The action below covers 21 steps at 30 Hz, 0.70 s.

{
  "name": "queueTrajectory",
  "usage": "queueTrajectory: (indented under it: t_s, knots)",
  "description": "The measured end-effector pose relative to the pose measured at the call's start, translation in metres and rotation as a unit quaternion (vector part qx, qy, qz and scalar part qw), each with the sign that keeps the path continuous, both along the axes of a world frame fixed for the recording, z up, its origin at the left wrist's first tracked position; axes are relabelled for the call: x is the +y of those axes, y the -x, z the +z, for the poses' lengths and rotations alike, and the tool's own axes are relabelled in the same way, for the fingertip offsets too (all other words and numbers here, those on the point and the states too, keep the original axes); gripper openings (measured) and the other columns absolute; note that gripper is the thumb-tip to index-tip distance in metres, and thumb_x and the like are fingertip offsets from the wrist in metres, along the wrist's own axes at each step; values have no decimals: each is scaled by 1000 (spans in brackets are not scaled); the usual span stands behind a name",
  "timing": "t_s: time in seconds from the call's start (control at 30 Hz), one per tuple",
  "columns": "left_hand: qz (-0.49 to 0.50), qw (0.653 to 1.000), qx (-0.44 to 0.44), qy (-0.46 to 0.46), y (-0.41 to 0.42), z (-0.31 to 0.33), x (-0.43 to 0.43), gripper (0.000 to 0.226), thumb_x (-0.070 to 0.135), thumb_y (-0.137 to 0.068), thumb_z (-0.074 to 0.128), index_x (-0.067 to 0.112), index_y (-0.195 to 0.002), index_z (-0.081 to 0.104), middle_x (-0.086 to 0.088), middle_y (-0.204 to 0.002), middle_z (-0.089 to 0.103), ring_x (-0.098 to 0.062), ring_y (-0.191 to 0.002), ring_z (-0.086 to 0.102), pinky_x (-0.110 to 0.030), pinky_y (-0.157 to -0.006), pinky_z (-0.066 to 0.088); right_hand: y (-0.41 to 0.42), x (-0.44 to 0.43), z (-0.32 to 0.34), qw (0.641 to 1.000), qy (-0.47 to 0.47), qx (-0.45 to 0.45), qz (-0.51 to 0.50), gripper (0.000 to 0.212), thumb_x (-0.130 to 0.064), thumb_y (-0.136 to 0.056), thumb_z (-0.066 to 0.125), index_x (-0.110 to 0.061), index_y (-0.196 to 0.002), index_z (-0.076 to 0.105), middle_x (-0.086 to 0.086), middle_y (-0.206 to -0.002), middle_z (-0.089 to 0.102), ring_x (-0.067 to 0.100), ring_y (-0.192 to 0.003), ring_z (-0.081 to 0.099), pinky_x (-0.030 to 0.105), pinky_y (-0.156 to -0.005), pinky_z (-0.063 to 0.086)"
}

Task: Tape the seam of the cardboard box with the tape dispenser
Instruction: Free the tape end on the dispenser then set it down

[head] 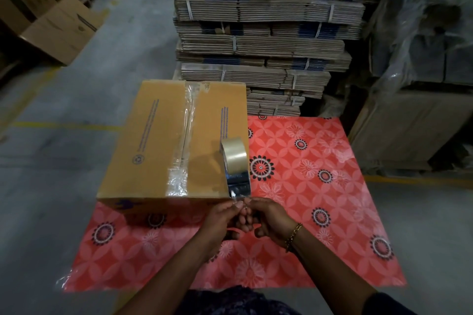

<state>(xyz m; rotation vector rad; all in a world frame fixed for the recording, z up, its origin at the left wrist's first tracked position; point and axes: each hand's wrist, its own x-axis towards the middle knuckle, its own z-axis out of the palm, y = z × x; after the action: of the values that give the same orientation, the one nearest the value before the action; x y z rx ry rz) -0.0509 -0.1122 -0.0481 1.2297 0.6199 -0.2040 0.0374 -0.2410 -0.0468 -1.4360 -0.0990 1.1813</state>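
A closed brown cardboard box [153, 140] sits on a red flowered sheet. Clear tape [185, 130] runs along its middle seam from the far edge to the near edge, wrinkled at the near end. A tape dispenser [235, 163] with a roll of clear tape and a shiny metal body stands at the box's near right corner. Just below the dispenser's lower end my left hand [225, 215] and my right hand [268, 217] meet. Their fingertips pinch the loose end of the tape [239, 198] together.
The red sheet [307, 186] lies on a grey concrete floor [51, 174]. A tall stack of strapped flat cartons [256, 33] stands right behind the box. Plastic-wrapped goods [422, 46] are at the right, and open cartons [51, 15] at the far left.
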Motion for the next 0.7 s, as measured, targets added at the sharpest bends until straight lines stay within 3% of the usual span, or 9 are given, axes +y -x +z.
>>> queueTrajectory:
  t_s: [0.1, 0.27, 0.47, 0.7]
  knots:
    - [-23, 1000, 12, 5, 1, -1, 8, 27, 22, -103, 48, 9, -88, 67, -4, -66, 67, -14, -57, 64, -21, -46, 43, -2, -3, -2, 999, 14, -17, 23, 24, -25, -97, 49, -14, -87, 69, 7, -71, 63, 17, -59, 57, 20, -43, 36]
    - [-39, 996, 13, -77, 3, -16, 12, 27, 27, -104, 51, 13, -88, 68, -1, -66, 67, -16, -58, 64, -22, -50, 46, 2, -3, -12, 982, 89, -159, 39, 35, -30, -102, 49, 0, -98, 66, -2, -66, 65, 11, -53, 57, 19, -42, 36]
    - [-10, 972, -37, -230, 7, -37, 8, 26, 31, -99, 61, 18, -77, 65, 0, -64, 65, -17, -54, 66, -30, -49, 45, 6, -7, -30, 966, 104, -233, -48, 16, -16, -98, 59, -16, -84, 66, 3, -75, 70, 14, -52, 58, 20, -39, 37]
    - [-10, 961, -57, -271, 10, -49, 12, 24, 37, -95, 66, 26, -74, 63, 0, -66, 68, -13, -55, 67, -31, -54, 47, 4, -9, -35, 944, 130, -291, -86, 20, -8, -91, 65, -20, -75, 69, -1, -65, 67, 11, -50, 58, 29, -54, 49]
